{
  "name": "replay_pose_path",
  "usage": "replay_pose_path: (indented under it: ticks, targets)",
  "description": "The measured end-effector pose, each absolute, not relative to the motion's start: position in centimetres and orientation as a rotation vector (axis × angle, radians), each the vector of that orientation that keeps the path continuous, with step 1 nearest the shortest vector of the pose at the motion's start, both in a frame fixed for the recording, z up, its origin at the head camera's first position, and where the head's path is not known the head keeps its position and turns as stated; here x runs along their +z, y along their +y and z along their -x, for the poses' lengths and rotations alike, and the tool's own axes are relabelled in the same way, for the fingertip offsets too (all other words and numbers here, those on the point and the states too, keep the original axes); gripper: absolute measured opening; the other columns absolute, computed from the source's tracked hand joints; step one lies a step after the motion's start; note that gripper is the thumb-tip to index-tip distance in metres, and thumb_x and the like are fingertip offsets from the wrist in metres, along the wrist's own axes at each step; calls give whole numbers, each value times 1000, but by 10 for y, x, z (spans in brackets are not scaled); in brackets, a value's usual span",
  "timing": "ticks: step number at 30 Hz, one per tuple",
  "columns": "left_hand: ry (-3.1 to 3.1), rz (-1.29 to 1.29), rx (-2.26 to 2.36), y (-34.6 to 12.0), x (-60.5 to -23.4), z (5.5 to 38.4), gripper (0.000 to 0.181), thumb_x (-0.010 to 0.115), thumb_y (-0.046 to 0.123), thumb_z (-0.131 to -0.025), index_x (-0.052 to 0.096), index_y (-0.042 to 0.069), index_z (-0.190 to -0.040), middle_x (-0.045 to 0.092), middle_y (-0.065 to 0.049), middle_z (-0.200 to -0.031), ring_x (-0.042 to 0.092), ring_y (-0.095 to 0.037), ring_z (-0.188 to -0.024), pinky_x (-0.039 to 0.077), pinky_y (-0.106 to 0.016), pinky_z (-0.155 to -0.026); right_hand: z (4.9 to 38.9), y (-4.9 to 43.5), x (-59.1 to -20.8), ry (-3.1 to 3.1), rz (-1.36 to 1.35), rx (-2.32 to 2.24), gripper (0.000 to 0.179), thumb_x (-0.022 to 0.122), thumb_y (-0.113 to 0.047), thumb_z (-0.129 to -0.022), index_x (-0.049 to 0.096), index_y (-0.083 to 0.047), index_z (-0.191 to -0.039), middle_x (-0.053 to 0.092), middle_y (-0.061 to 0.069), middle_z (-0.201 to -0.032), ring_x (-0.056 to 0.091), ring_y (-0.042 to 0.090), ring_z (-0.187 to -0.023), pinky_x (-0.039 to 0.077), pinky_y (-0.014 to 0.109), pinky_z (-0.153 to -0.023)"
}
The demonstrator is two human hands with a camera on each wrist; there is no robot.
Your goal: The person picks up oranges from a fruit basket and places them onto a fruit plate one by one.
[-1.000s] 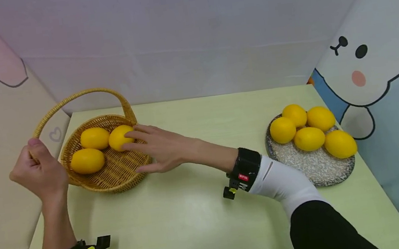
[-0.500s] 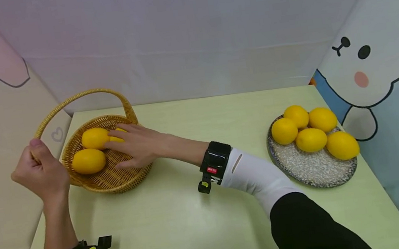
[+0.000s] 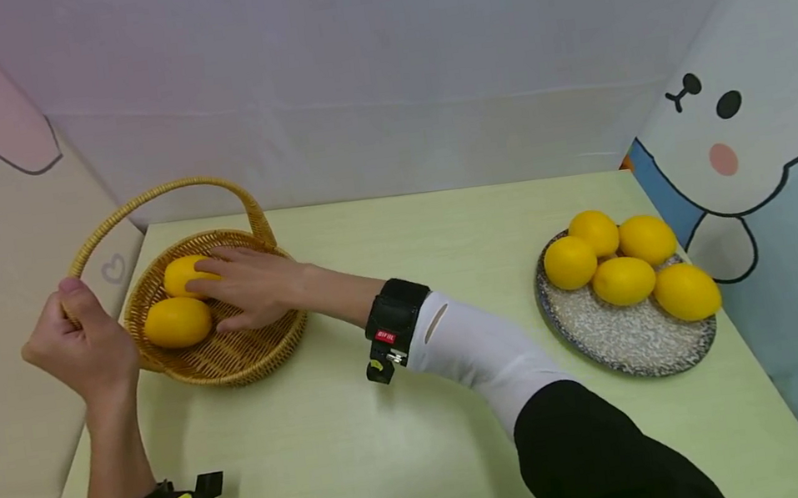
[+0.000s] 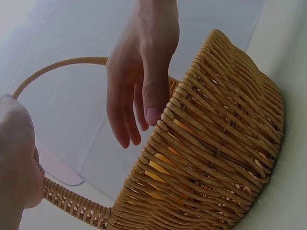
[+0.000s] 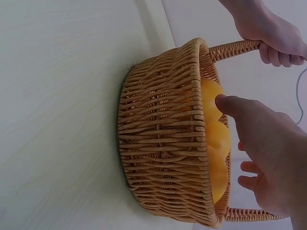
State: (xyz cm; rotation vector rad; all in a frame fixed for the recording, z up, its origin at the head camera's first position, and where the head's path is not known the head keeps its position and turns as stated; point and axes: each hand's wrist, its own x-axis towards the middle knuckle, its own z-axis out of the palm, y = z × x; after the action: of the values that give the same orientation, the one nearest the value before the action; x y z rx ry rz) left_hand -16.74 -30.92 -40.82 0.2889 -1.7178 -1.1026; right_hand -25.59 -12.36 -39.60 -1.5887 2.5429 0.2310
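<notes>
My left hand (image 3: 81, 341) grips the near left part of the arched handle (image 3: 164, 187) of a wicker basket (image 3: 247, 361), which stands at the back left of the table. Inside, one yellow lemon (image 3: 177, 322) lies in front of another lemon (image 3: 183, 276). Over the basket's right side reaches my right hand (image 3: 252, 285), palm down, fingers spread and overlapping the rear lemon. A third lemon is hidden beneath it in the head view; the right wrist view shows lemons (image 5: 218, 177) side by side under the rim, with the right thumb beside one. The right hand holds nothing.
On the right of the pale table (image 3: 366, 455) a speckled grey plate (image 3: 631, 344) carries several lemons (image 3: 623, 281). A white cloth wall (image 3: 382, 117) rises behind the table's back edge. Printed panels stand at both sides.
My right hand has moved left, from the basket's right rim to over the lemons, covering the right one. The left hand keeps its grip on the handle. The lemons and basket stay put.
</notes>
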Motion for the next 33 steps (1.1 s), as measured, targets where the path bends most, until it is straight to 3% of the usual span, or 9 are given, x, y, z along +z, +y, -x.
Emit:
replay_pose_path:
  ticks: [7, 14, 23, 33]
  targets:
    - [-1724, -295, -1097, -309, -408, 166, 57, 58, 31, -107, 32, 28, -57, 24, 20, -57, 13, 3, -54, 4, -24, -57, 259, -134, -406, 2549, 1549, 304, 78, 48, -62, -115, 24, -26, -180, 24, 6, -188, 22, 30, -177, 23, 43, -144]
    - [-1712, -271, -1117, -309, -408, 166, 59, 61, 39, -109, 34, 31, -57, 24, 20, -57, 13, 4, -54, 4, -25, -57, 260, -140, -414, 2571, 1477, 385, 73, 55, -56, -115, 30, -27, -177, 28, 6, -186, 27, 31, -174, 29, 44, -142]
    - [-1714, -277, -1112, -309, -407, 165, 60, 61, 37, -109, 33, 27, -57, 24, 20, -58, 13, 4, -54, 4, -24, -57, 260, -137, -418, 2643, 1446, 434, 47, 50, -24, -120, 51, -29, -166, 43, 2, -176, 48, 25, -158, 42, 42, -133]
    - [-1706, -272, -1119, -308, -406, 165, 63, 62, 41, -109, 33, 25, -56, 24, 20, -57, 12, 4, -53, 3, -25, -57, 264, -136, -422, 2694, 1496, 432, 47, 47, -15, -121, 54, -33, -164, 49, 3, -172, 56, 27, -150, 50, 43, -125]
